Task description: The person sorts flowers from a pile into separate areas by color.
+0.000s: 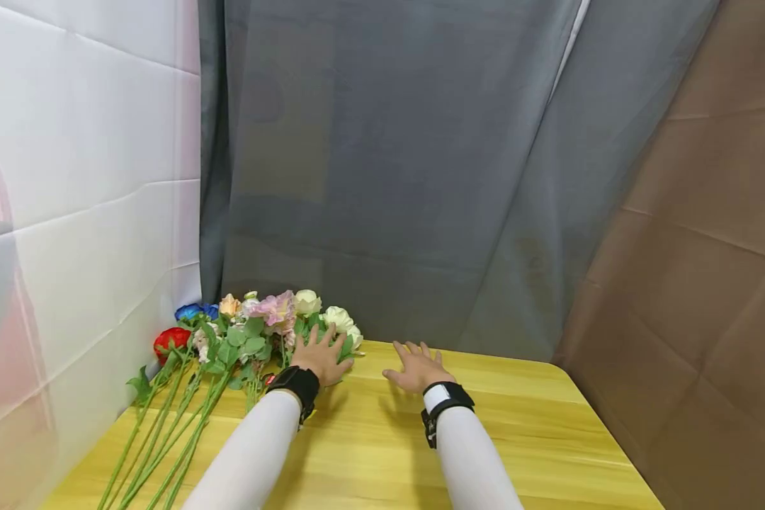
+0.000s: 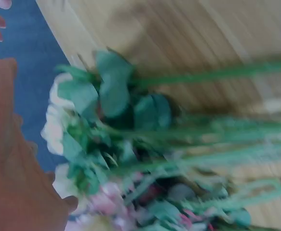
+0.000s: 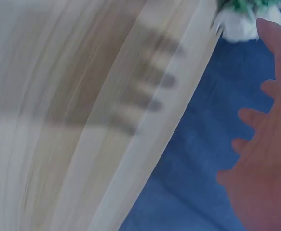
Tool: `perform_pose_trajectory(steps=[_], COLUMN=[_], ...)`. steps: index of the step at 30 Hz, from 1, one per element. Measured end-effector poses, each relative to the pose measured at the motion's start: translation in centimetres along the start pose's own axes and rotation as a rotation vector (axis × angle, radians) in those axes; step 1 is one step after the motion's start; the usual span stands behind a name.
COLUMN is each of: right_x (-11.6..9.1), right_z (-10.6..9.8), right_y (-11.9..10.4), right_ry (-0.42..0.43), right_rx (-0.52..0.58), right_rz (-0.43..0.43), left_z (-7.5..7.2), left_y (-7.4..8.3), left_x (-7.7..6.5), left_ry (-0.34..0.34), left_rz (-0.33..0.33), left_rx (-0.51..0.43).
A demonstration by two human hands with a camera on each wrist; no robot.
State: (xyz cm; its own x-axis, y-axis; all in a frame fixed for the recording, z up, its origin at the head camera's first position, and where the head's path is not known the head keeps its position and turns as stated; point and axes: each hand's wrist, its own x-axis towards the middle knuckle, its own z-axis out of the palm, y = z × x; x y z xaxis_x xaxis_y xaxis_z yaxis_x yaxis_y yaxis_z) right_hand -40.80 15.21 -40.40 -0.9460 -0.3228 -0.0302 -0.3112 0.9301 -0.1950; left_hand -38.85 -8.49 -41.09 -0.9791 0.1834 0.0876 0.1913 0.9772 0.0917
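My left hand (image 1: 321, 360) has its fingers spread, over the right edge of a spread of flowers; whether it touches them I cannot tell. Nearest to it are white flowers (image 1: 336, 319) with green leaves and a pink flower (image 1: 274, 309). Further left lie a peach flower (image 1: 229, 305), a blue flower (image 1: 188, 312) and a red flower (image 1: 171, 342). In the left wrist view the green stems (image 2: 217, 139) are blurred. My right hand (image 1: 418, 370) holds nothing, its fingers apart; in the right wrist view its shadow (image 3: 145, 86) falls on the tabletop.
The flowers lie on a yellow wood-grain table (image 1: 523, 418), with long stems (image 1: 143, 453) reaching toward its near left edge. A dark grey curtain (image 1: 389, 177) hangs behind the table. White cloth (image 1: 102, 212) stands on the left, brown cloth (image 1: 695, 283) on the right.
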Motion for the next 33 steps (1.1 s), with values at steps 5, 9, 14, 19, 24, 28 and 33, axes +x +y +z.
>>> perform_pose_trajectory(steps=[5, 9, 14, 19, 24, 28, 33], right_x=[1.2, 1.7, 1.9, 2.4, 2.4, 2.1, 1.6], right_z=[0.4, 0.5, 0.8, 1.6, 2.1, 2.7, 3.0], right_y=[-2.5, -4.4, -6.9, -9.2, -10.8, -11.8, -12.3], right_ry=[-0.033, -0.059, -0.076, -0.121, -0.175, -0.197, -0.194], right_rx=[0.019, 0.074, 0.138, 0.197, 0.311, 0.305, 0.269], right_rz=[-0.068, -0.120, -0.170, -0.242, -0.308, -0.330, -0.342], left_z=[-0.5, -1.0, -1.1, -1.3, -1.1, 0.0, 0.5], left_y=[-2.6, -4.5, -6.6, -8.0, -8.6, -9.2, -9.2], left_x=[-1.0, -1.6, -2.4, -3.9, -5.1, -5.6, -5.9], left_ry=[0.000, 0.000, 0.008, -0.037, -0.095, -0.108, -0.131], left_rz=[-0.030, -0.060, -0.084, -0.097, -0.081, -0.079, -0.097], left_rx=[-0.001, -0.016, -0.071, -0.207, -0.384, -0.488, -0.607])
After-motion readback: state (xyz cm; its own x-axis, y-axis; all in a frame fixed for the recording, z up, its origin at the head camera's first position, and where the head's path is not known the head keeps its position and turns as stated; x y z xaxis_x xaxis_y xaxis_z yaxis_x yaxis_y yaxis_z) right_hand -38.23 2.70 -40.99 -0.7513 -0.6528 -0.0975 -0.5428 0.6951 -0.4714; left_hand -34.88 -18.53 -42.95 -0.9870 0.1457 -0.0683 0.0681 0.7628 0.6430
